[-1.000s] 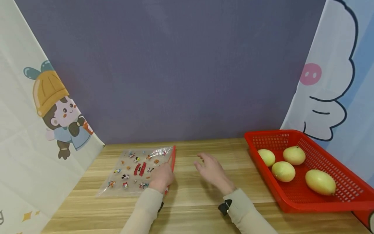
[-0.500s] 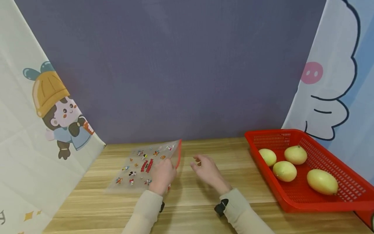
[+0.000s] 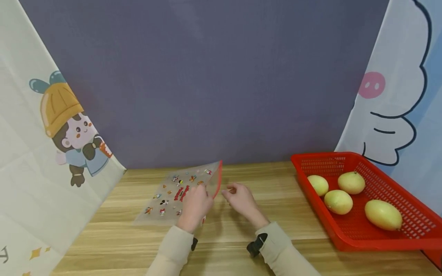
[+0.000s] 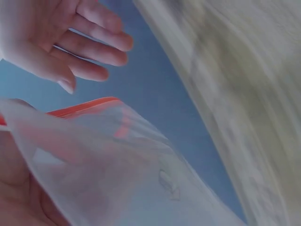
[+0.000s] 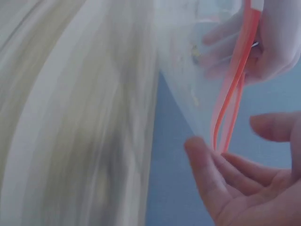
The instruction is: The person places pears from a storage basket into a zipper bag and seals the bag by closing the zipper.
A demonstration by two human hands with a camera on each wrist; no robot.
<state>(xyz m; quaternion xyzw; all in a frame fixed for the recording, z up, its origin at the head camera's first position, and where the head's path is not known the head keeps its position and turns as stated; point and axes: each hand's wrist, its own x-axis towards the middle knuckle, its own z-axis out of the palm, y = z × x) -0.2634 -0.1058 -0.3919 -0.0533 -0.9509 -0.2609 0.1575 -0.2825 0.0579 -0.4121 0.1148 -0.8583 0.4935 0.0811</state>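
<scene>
Left hand [image 3: 194, 205] grips zip bag [image 3: 174, 191]; right hand [image 3: 241, 199] loosely open beside.

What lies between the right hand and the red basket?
Only bare wooden table separates the right hand from the red basket, seen in the head view.

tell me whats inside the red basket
Four yellow-green fruits lie inside the red basket, all in plain sight in the head view. Whether anything sits under them cannot be seen. Both wrist views miss the basket.

Beige sleeves [image 3: 172, 249], black wrist straps [image 3: 254, 245]
</scene>
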